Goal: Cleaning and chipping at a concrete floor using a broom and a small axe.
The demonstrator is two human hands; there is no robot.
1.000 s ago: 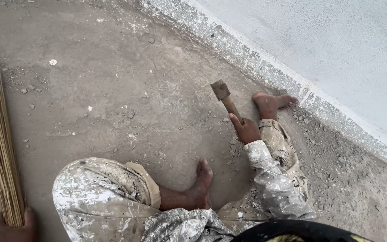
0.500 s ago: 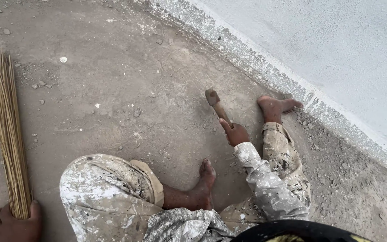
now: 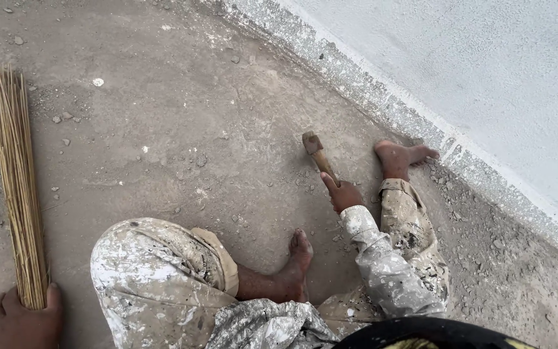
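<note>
right hand (image 3: 345,195) grips hammer (image 3: 318,157) | head up-left, handle diagonal

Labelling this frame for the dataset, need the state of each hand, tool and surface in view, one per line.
Right hand: closed round the wooden handle.
Small wooden-handled hammer: held, head down at the floor.
Left hand: gripping the broom's base.
Bundle broom of thin straw sticks: lying flat along the floor.
Grey concrete floor: dusty, strewn with small stones.
White plastered wall: rough along its base.
</note>
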